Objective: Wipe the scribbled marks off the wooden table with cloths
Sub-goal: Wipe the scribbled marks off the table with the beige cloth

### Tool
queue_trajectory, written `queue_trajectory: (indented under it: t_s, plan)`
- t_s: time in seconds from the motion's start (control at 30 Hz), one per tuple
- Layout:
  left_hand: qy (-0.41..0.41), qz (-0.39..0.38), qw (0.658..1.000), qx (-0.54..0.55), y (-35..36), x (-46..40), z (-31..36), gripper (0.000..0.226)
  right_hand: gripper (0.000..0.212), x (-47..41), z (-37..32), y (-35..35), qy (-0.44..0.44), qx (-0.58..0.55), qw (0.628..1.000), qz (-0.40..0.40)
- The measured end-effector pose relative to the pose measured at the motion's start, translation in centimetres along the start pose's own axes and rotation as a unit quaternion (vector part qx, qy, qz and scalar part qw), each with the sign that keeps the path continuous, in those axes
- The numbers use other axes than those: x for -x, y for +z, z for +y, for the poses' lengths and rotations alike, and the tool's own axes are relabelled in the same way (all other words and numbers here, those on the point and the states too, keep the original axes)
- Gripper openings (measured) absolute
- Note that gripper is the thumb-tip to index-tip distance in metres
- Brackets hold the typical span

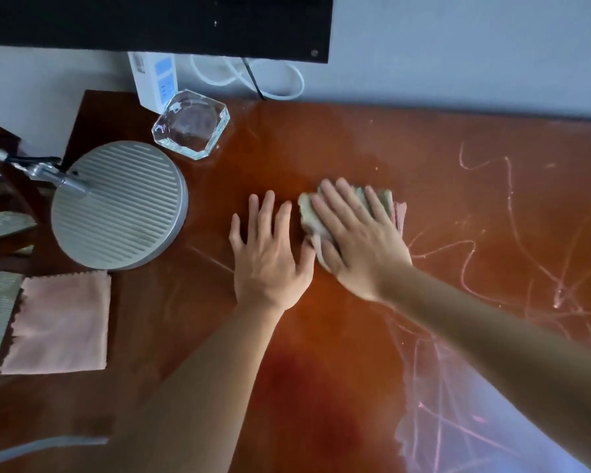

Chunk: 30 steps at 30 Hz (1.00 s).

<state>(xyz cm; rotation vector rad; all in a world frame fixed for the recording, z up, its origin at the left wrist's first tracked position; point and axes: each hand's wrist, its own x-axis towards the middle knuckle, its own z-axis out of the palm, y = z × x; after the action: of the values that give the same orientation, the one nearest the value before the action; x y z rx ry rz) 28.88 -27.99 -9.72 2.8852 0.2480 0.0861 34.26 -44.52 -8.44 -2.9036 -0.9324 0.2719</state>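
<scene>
My right hand (359, 240) presses flat on a folded grey-green cloth (309, 213) with a pink edge, near the middle of the reddish wooden table (321, 145). My left hand (270, 257) lies flat and spread on the bare wood just left of the cloth, holding nothing. Pale pink scribbled marks (485, 254) cover the table to the right and toward the near right. Fainter marks (205, 256) lie left of my left hand. A second, pink cloth (62, 322) lies folded at the table's left edge.
A round grey ribbed lamp head (116, 206) on a metal arm hangs over the left part of the table. A glass ashtray (191, 124) and a white box (156, 80) stand at the back left. Cables (280, 87) and a black panel (151, 22) are at the wall.
</scene>
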Motion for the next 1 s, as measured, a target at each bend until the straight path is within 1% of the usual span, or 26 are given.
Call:
queue_trajectory:
  t_s: [0.1, 0.17, 0.2, 0.3, 0.37, 0.4, 0.47, 0.53, 0.6, 0.63, 0.67, 0.77, 0.83, 0.9, 1.0]
  plan:
    - [-0.001, 0.005, 1.0, 0.004, 0.1, -0.1, 0.1, 0.068, 0.067, 0.8, 0.9, -0.3, -0.058, 0.003, 0.998, -0.037]
    - [-0.001, 0.015, 1.0, 0.006, 0.2, 0.0, 0.0, 0.065, 0.069, -2.0, 2.9, -1.2, -0.06, 0.008, 0.997, -0.048]
    - [-0.003, 0.018, 1.0, 0.007, 0.3, 0.0, 0.0, 0.063, 0.07, -4.1, 4.2, -1.8, -0.036, 0.009, 0.999, -0.035]
    - [-0.008, 0.023, 1.0, 0.005, 0.5, -0.1, 0.0, 0.061, 0.067, -10.2, 7.6, -3.5, 0.075, 0.004, 0.997, -0.009]
    - [-0.007, 0.028, 1.0, 0.001, 0.6, -0.1, 0.0, 0.061, 0.067, -11.8, 7.6, -3.4, 0.105, -0.006, 0.994, 0.001]
    - [-0.006, 0.03, 1.0, 0.001, 0.7, -0.1, -0.1, 0.061, 0.068, -11.6, 6.8, -3.2, 0.104, -0.009, 0.995, 0.004]
    - [-0.007, 0.035, 0.999, 0.002, 0.6, -0.1, -0.1, 0.061, 0.07, -9.3, 4.5, -2.5, 0.052, -0.003, 0.999, 0.004]
    - [-0.001, 0.042, 0.999, 0.0, 0.5, -0.1, 0.0, 0.061, 0.071, -6.0, 2.8, -1.6, -0.028, 0.008, 1.0, -0.009]
    - [0.002, 0.043, 0.999, -0.004, 0.5, -0.1, 0.0, 0.061, 0.071, -5.0, 3.1, -1.5, -0.084, 0.011, 0.996, -0.031]
    - [0.001, 0.041, 0.999, -0.003, 0.4, -0.1, 0.0, 0.061, 0.07, -5.7, 4.1, -1.7, -0.092, 0.014, 0.995, -0.037]
    - [-0.001, 0.039, 0.999, 0.0, 0.5, -0.1, 0.0, 0.061, 0.07, -6.8, 5.2, -2.0, -0.083, 0.021, 0.996, -0.037]
    - [-0.005, 0.037, 0.999, 0.001, 0.6, 0.0, 0.0, 0.061, 0.066, -10.6, 8.6, -3.4, -0.019, 0.028, 0.999, -0.021]
    - [-0.003, 0.042, 0.999, -0.003, 0.6, 0.0, 0.0, 0.061, 0.066, -11.8, 9.5, -3.7, 0.001, 0.025, 1.0, -0.012]
    - [-0.001, 0.046, 0.999, 0.001, 0.7, -0.1, 0.0, 0.06, 0.066, -11.2, 8.9, -3.6, 0.014, 0.011, 1.0, -0.005]
    - [0.0, 0.039, 0.999, -0.001, 0.6, 0.0, 0.0, 0.062, 0.068, -6.4, 7.4, -2.4, 0.014, 0.006, 1.0, 0.0]
